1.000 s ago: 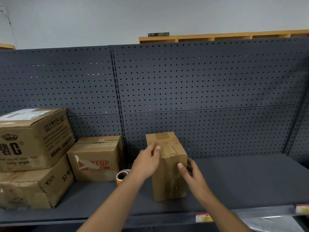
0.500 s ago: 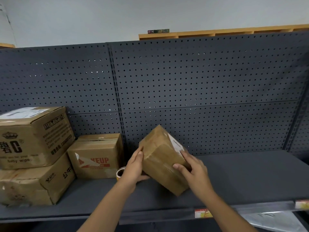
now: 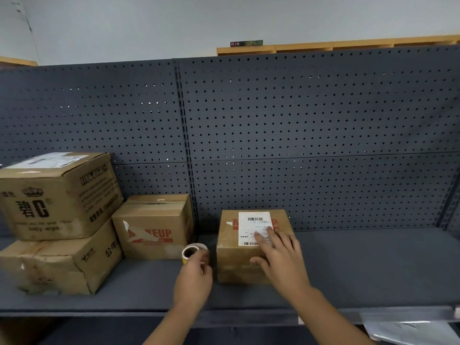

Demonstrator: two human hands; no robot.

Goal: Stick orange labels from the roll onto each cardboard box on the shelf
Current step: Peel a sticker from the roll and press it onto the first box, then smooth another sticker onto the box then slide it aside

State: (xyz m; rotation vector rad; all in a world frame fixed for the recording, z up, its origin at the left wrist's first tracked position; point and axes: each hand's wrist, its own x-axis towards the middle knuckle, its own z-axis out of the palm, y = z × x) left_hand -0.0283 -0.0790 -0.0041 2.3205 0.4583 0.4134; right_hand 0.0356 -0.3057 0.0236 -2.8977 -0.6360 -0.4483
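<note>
My right hand (image 3: 281,260) lies flat on the front of the small box (image 3: 251,247), fingers (image 3: 270,236) straight and spread over its white shipping label (image 3: 254,227), thumb on the brown face below. My left hand (image 3: 194,280) reaches for the label roll (image 3: 190,252); fingertips curl at its near edge, apparently touching it. I cannot tell if they grip it.

The roll stands on the shelf (image 3: 373,265) between this box and the printed box (image 3: 151,227), just beside both. Two larger boxes are stacked at far left, the top box (image 3: 57,195) on the bottom box (image 3: 57,265). No orange label visible on any box face.

Risks, as I judge them:
- Roll sits on its edge; a loose pinch could send it rolling off the shelf's front.
- One-handed peeling may fold the label onto itself.
- Sticking over the barcode would hide it; aim for bare cardboard.
</note>
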